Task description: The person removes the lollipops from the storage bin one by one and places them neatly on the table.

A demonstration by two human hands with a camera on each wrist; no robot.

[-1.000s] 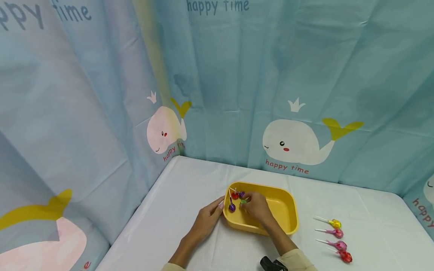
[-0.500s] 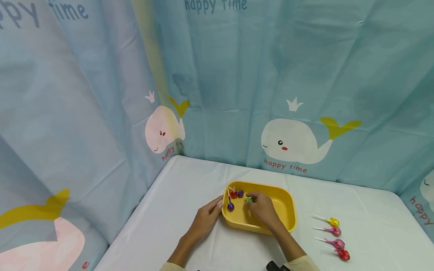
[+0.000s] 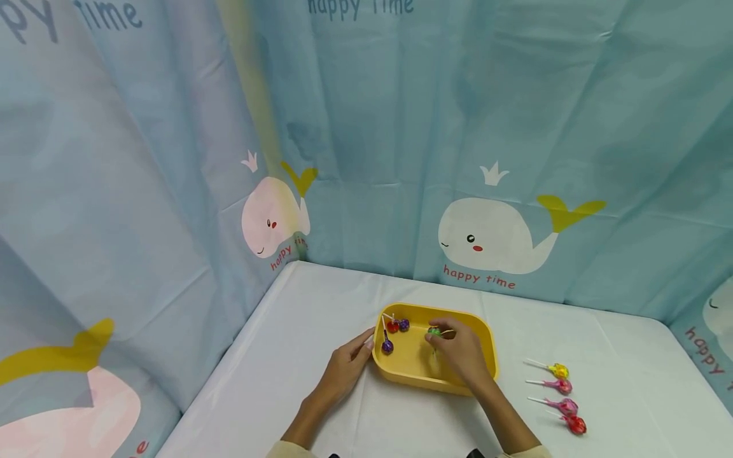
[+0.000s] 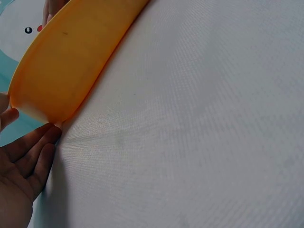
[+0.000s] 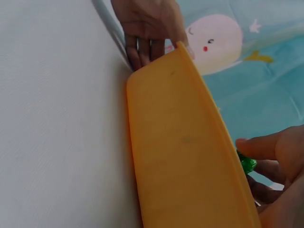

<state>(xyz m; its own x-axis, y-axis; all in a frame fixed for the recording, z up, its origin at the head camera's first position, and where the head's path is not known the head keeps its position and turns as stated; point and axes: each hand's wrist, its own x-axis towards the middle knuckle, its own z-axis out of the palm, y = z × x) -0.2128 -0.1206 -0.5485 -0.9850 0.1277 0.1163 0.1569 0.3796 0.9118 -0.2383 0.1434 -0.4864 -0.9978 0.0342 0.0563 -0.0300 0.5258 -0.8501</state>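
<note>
A person's right hand (image 3: pixel 460 346) pinches a green lollipop (image 3: pixel 433 332) between thumb and fingers, over the middle of a yellow tray (image 3: pixel 409 361); whether the candy touches the tray's floor cannot be told. The left hand (image 3: pixel 345 366) grips nothing: its fingers, nearly straight, touch the outside of the tray's left end. In the tray's far left corner lie a red lollipop (image 3: pixel 392 327) and, just to its right, a purple lollipop (image 3: pixel 404 325); a dark purple lollipop (image 3: pixel 387 347) lies nearer, along the left wall. To the right of the tray, on a white tablecloth (image 3: pixel 292 343), four lollipops form a column, sticks pointing left: from far to near, yellow (image 3: pixel 558 370), pink (image 3: pixel 564 386), another pink (image 3: pixel 567 406) and red (image 3: pixel 576 425). Any print on their wrappers is too small to read. Behind hangs a blue curtain (image 3: pixel 366 127) with a left whale (image 3: pixel 269 219) and a right whale (image 3: pixel 487 235), each captioned "happy time" in red, the left caption partly lost in a fold. Larger blue-grey "happy time" lettering (image 3: pixel 361 7) is cropped at the top.
</note>
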